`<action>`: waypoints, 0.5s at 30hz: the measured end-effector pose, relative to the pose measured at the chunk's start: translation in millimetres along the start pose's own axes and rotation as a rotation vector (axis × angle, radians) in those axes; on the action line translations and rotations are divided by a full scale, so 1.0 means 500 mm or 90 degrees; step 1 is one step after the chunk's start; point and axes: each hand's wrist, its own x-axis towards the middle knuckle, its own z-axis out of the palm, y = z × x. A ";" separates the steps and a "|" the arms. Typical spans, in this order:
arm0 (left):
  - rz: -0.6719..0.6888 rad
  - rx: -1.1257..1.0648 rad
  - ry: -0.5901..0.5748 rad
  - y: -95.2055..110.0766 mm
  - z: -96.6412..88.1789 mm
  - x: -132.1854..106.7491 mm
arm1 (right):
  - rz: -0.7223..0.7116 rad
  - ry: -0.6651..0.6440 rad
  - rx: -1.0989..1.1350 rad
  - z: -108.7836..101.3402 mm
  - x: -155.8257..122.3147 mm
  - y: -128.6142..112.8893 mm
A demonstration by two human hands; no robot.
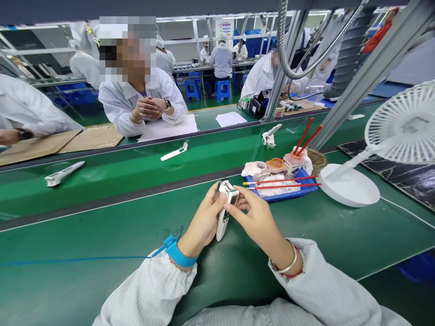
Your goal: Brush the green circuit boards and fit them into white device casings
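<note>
Both hands hold one white handheld device [225, 207], a slim thermometer-like unit with a small screen at its top end. My left hand [203, 222] wraps round its body from the left, thumb near the head. From the right, my right hand [255, 218] pinches the head, fingertips on the screen end. The device stands nearly upright above the green bench mat [102, 235]. A blue wrist strap [178, 252] with a blue cord is on my left wrist.
A blue tray [285, 190] with red-handled swabs, small pots and cloth lies just beyond my hands. A white desk fan [401, 122] on a round base stands right. Similar white devices [63, 173] lie on the conveyor belt. Several white-coated people sit opposite.
</note>
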 end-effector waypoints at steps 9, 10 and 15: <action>0.008 0.046 0.004 -0.026 -0.008 0.004 | -0.012 -0.031 -0.132 -0.020 0.000 -0.003; 0.018 0.077 0.019 -0.030 -0.010 0.005 | -0.007 -0.038 -0.150 -0.022 0.001 -0.005; 0.108 0.300 0.078 -0.030 -0.026 0.007 | 0.039 -0.046 -0.144 -0.028 0.004 -0.001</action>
